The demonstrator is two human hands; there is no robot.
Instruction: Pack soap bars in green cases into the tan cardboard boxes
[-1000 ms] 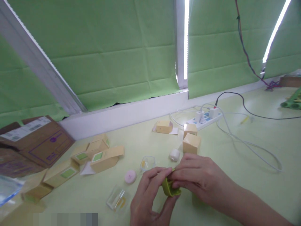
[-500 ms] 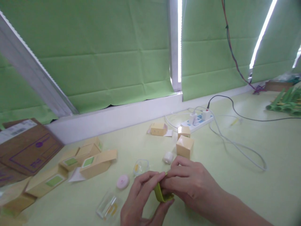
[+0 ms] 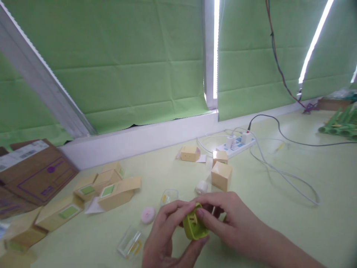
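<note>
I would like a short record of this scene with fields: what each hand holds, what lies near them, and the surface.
left hand: left hand grips the small green object from the left
right hand: right hand pinches the same object from the right
near the hands: pink round piece, clear plastic case, white roll, tan cube box
farther left: long tan boxes
farther back: power strip
surface: pale green table

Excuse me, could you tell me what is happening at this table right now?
A person holds a small round lime-green plastic part above the pale green table, gripped from both sides by the left hand and the right hand. Around it lie tan cardboard boxes with green labels, a small pink round disc, clear plastic cases and a white power strip with cables.
</note>
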